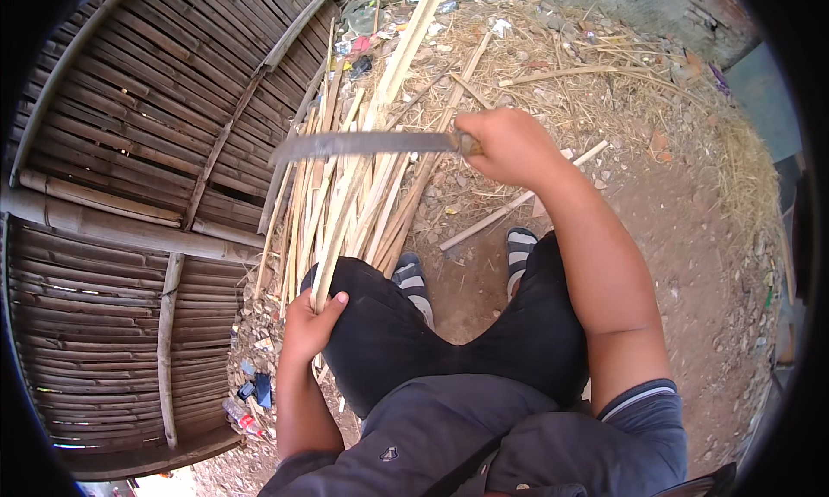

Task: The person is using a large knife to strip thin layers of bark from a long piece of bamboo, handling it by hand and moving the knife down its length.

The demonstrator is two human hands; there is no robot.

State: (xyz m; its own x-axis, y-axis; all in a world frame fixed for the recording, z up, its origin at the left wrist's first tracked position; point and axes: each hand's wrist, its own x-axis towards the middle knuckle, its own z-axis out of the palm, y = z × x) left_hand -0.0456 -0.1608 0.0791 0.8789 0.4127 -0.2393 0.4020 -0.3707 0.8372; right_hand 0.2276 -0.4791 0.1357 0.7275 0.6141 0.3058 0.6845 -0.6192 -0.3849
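Observation:
My right hand (509,147) is closed round the short handle of a machete (380,143), held out ahead of me. Its long blade points left, slightly blurred toward a hooked tip, and crosses over a bamboo strip (400,65). Whether blade and strip touch I cannot tell. By my left knee, my left hand (309,322) grips the near end of that strip, thumb along its side. The pale strip slants away from me up to the far edge of the view. Beneath it lies a pile of split bamboo strips (298,208) on the ground.
A bamboo-slat wall (129,134) rises close on my left. Loose strips, straw (622,108) and litter cover the ground ahead. One pale stick (484,225) lies near my feet. A plastic bottle (242,417) rests at lower left.

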